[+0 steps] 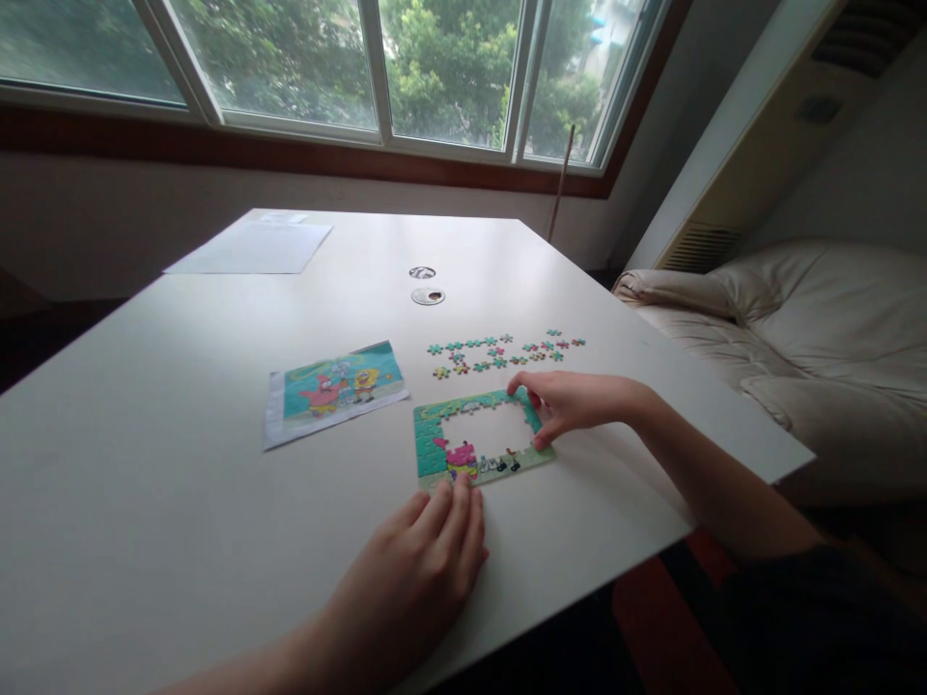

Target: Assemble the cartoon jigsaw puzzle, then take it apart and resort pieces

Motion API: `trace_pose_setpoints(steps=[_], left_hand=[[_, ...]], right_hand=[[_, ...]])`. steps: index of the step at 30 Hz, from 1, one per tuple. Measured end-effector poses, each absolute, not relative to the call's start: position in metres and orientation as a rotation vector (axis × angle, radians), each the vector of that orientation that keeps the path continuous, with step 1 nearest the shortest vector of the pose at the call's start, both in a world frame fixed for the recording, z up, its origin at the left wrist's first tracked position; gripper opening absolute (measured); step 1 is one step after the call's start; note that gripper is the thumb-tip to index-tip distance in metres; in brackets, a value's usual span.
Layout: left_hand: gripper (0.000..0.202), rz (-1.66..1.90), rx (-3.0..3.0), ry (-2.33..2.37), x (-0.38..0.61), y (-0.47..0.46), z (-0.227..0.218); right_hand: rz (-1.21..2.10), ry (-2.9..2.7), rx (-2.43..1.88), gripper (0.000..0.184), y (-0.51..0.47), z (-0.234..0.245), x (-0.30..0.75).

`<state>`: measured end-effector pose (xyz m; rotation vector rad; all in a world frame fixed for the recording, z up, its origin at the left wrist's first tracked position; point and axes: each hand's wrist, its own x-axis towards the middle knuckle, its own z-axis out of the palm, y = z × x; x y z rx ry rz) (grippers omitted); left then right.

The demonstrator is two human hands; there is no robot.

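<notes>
Right now, your puzzle (430, 444) lies flat on the white tabletop (181, 502) between your two hands, its border joined around a gap in the middle. Your left hand (427, 550) is laid down with fingers together, their tips at the near edge. Your right hand (572, 400) is spread wide at the right side, thumb and forefinger well apart on the border. Just beyond the puzzle, loose pieces (496, 363) sit in rough rows; to its left lies a printed picture (340, 388) of cartoon figures.
</notes>
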<state>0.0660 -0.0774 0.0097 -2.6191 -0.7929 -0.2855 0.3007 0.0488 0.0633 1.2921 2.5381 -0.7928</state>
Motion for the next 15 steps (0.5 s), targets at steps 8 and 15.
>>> trace_pose_setpoints(steps=[8, 15], left_hand=[[0.032, -0.157, -2.56, -0.9, 0.082, -0.085, 0.015], [0.035, -0.159, -2.641, -0.962, 0.083, -0.082, 0.012]], right_hand=[[-0.808, 2.54, 1.278, 0.068, 0.05, 0.061, 0.302], [-0.81, 2.531, 1.285, 0.069, 0.049, 0.063, 0.301]])
